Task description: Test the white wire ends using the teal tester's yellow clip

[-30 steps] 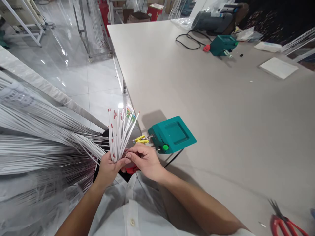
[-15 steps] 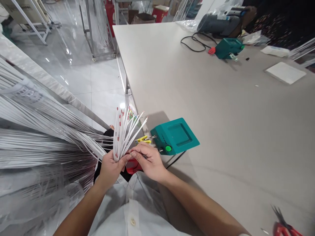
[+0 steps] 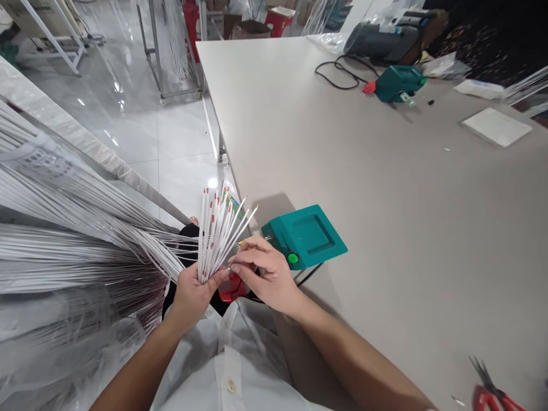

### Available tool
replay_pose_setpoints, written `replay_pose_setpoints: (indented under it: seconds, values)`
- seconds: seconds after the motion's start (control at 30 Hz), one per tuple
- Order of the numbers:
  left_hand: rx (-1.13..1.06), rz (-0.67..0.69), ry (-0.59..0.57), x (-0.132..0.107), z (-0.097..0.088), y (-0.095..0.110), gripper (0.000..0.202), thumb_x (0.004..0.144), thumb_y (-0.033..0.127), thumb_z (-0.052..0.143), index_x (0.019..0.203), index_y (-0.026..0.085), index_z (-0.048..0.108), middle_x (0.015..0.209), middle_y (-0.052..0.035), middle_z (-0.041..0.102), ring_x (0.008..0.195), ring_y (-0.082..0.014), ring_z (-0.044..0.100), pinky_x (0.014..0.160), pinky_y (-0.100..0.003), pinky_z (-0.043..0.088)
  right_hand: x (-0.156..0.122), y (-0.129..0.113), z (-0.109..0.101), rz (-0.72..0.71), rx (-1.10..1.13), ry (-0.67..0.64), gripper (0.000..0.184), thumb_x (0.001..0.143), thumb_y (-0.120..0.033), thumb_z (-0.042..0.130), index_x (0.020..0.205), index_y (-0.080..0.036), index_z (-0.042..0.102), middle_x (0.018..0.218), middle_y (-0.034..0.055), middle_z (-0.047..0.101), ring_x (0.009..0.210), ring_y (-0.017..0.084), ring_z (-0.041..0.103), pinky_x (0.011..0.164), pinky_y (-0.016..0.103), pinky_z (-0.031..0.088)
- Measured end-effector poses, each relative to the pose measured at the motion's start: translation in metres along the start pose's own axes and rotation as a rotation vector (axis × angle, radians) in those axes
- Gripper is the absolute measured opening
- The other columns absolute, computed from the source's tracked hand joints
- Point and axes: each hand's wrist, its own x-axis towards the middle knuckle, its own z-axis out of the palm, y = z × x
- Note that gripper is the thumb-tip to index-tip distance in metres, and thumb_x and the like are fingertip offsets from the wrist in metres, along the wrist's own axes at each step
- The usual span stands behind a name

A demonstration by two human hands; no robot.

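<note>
A fanned bundle of white wires [image 3: 216, 234] with red marks near many of the ends rises from my left hand [image 3: 194, 294], whose fingers wrap round it. Beside the left thumb, my right hand [image 3: 269, 277] pinches a small wire end between thumb and forefinger; its other fingers curl loosely. Just past the right hand sits a green box-shaped device [image 3: 319, 234] with a bright green button at the table edge. The right hand covers most of a yellow clip at the device's side. Below the hands, a red object [image 3: 233, 288] is partly hidden.
Thick bundles of white wires [image 3: 64, 217] hang over a rail [image 3: 94, 142] at left. Red-handled pliers or snips [image 3: 492, 394] lie at the table's lower right. Farther back on the table [image 3: 385, 171] are a second green device [image 3: 398, 83], a dark motor [image 3: 381, 43] and a white pad [image 3: 496, 127].
My right hand has shifted slightly up and right, its fingers lifting so they cover the yellow clip. The wire tips have spread a little differently; my left hand keeps its hold.
</note>
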Motion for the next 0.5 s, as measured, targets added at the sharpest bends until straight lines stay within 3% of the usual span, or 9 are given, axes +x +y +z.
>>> replay_pose_setpoints:
  seconds: [0.17, 0.27, 0.37, 0.43, 0.5]
  values:
    - [0.038, 0.038, -0.191, -0.001, -0.007, 0.001, 0.012, 0.066, 0.022, 0.069, 0.077, 0.015, 0.068, 0.070, -0.0020, 0.067, 0.068, -0.0170, 0.059, 0.063, -0.026, 0.048, 0.006, -0.002, -0.013, -0.061, 0.072, -0.313, 0.009, 0.078, -0.017, 0.059, 0.082, -0.019, 0.067, 0.083, 0.0057, 0.061, 0.080, 0.014, 0.058, 0.069, 0.025, 0.048]
    - [-0.017, 0.034, -0.236, -0.001, -0.011, 0.000, 0.010, 0.068, 0.023, 0.068, 0.074, 0.015, 0.068, 0.067, -0.0014, 0.064, 0.063, -0.0143, 0.057, 0.059, -0.024, 0.046, 0.007, -0.002, -0.015, -0.023, 0.173, -0.371, 0.008, 0.079, -0.018, 0.059, 0.082, -0.017, 0.066, 0.082, 0.0058, 0.062, 0.077, 0.013, 0.059, 0.067, 0.024, 0.049]
    - [-0.112, 0.016, -0.213, -0.002, -0.013, -0.003, 0.010, 0.069, 0.024, 0.068, 0.071, 0.015, 0.066, 0.061, -0.0002, 0.061, 0.054, -0.0098, 0.051, 0.050, -0.020, 0.041, 0.004, -0.003, -0.007, 0.042, 0.271, -0.307, 0.007, 0.079, -0.018, 0.059, 0.078, -0.017, 0.066, 0.076, 0.0048, 0.062, 0.071, 0.013, 0.059, 0.064, 0.024, 0.048]
    - [-0.201, -0.015, -0.181, -0.003, -0.013, -0.004, 0.011, 0.069, 0.025, 0.068, 0.072, 0.015, 0.065, 0.055, 0.0017, 0.058, 0.045, -0.0061, 0.043, 0.043, -0.017, 0.034, 0.000, -0.003, 0.003, 0.118, 0.379, -0.193, 0.007, 0.078, -0.020, 0.060, 0.075, -0.017, 0.066, 0.075, 0.0038, 0.061, 0.067, 0.012, 0.058, 0.063, 0.025, 0.048]
    - [-0.291, -0.055, -0.144, -0.003, -0.011, -0.004, 0.013, 0.069, 0.026, 0.068, 0.073, 0.015, 0.064, 0.053, 0.0026, 0.056, 0.042, -0.0046, 0.039, 0.039, -0.016, 0.029, -0.005, -0.002, 0.014, 0.249, 0.543, -0.085, 0.008, 0.077, -0.024, 0.061, 0.074, -0.018, 0.066, 0.079, 0.0026, 0.058, 0.057, 0.009, 0.056, 0.052, 0.022, 0.047]
